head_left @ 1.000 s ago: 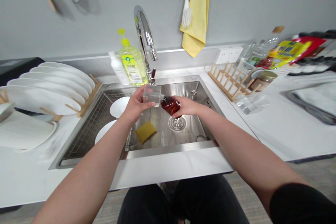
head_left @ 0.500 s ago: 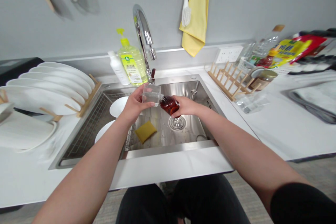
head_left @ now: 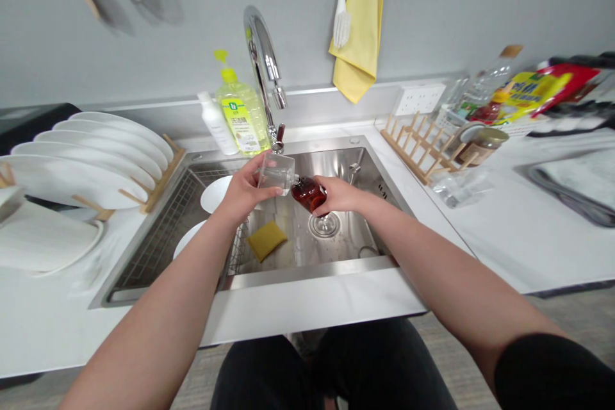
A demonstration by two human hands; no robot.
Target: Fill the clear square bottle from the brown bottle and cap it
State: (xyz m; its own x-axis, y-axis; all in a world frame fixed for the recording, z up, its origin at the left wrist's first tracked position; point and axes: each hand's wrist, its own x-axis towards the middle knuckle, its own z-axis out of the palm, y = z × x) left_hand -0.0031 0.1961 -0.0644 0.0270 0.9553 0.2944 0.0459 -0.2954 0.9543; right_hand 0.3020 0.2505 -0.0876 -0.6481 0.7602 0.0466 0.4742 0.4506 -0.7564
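Note:
Over the steel sink (head_left: 365,170) my left hand (head_left: 243,192) is closed around a clear square glass (head_left: 277,172), held tilted just under the faucet (head_left: 262,57). My right hand (head_left: 339,195) grips a small bottle of dark red-brown liquid (head_left: 307,193), tipped on its side with its neck pointing into the mouth of the glass. Directly below them lies the sink drain (head_left: 324,225), and a yellow sponge (head_left: 267,240) rests on the sink floor to the left.
A wire rack in the sink's left half holds two white plates (head_left: 215,193). White plates (head_left: 91,154) stand in a wooden rack at left. Dish soap (head_left: 243,116) stands behind the sink. An empty wooden rack (head_left: 423,144), jars and bags sit on the right counter.
Both hands, with the glass and the bottle, have shifted slightly up and left; the glass is tilted a little more.

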